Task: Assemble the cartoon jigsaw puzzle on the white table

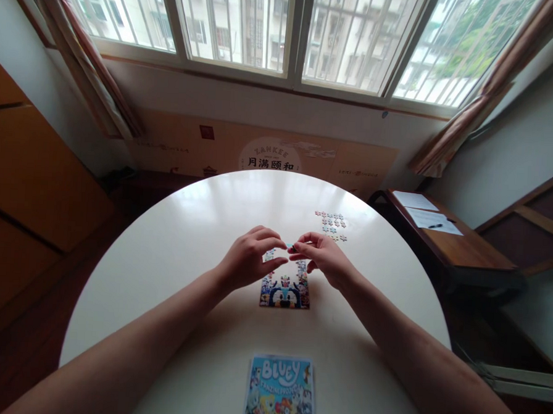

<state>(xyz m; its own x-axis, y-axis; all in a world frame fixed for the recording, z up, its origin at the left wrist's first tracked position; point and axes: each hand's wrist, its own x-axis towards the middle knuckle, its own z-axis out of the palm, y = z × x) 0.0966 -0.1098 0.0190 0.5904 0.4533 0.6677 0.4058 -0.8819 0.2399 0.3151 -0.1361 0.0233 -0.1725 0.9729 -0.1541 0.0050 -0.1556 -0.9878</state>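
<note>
A partly assembled jigsaw puzzle (285, 297) lies on the white table, with a blue cartoon dog face along its near edge and a white gap in its middle. Over the puzzle, my right hand (323, 256) pinches a small dark and teal puzzle piece (291, 248). My left hand (254, 255) hovers at the puzzle's left side, thumb and fingers apart. Its fingertips come close to the piece; whether they touch it I cannot tell. Both hands hide parts of the puzzle's upper half.
Loose puzzle pieces (334, 223) lie in rows beyond my right hand. A blue "Bluey" picture sheet (280, 392) rests near me on the round white table (163, 244). At the right, a wooden side table (469, 251) holds papers (431, 220) and a pen. Windows stand ahead.
</note>
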